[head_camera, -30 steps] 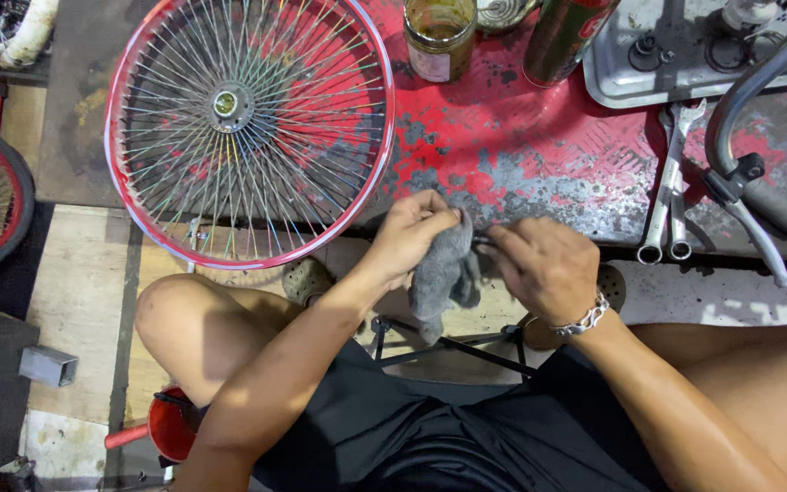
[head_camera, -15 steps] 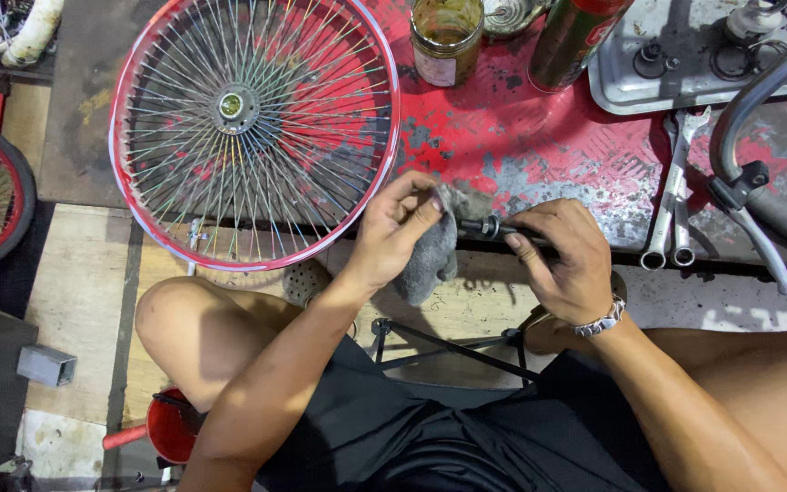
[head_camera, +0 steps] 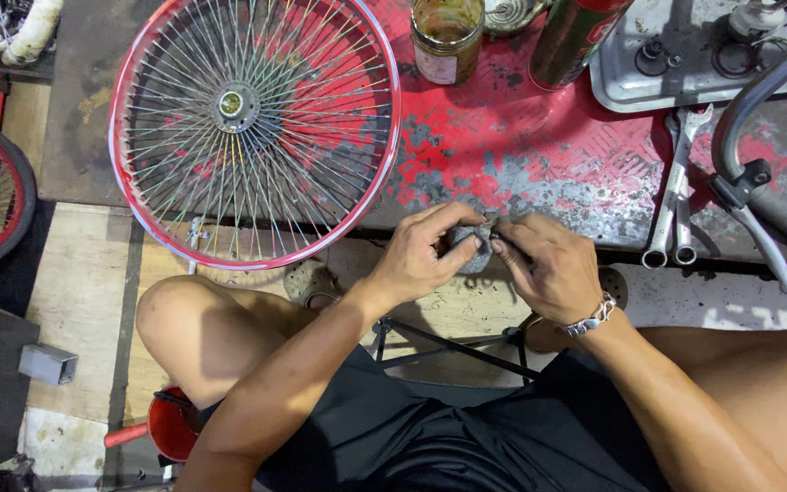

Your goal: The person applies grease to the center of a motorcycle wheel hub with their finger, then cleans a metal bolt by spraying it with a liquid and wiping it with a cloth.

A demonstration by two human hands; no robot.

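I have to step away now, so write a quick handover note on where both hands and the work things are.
Left hand and right hand: together at the bench edge, both closed on a bunched grey rag; whatever is inside is hidden.
Spoked wheel lies flat on the red bench, left of the hands.
Two wrenches lie to the right, a jar behind.
Done: cannot tell.
Left: wiping appears unfinished.

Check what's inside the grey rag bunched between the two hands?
Only the grey rag shows, balled up between the left hand and the right hand at the edge of the red bench. Fingers and cloth cover whatever is wrapped inside.
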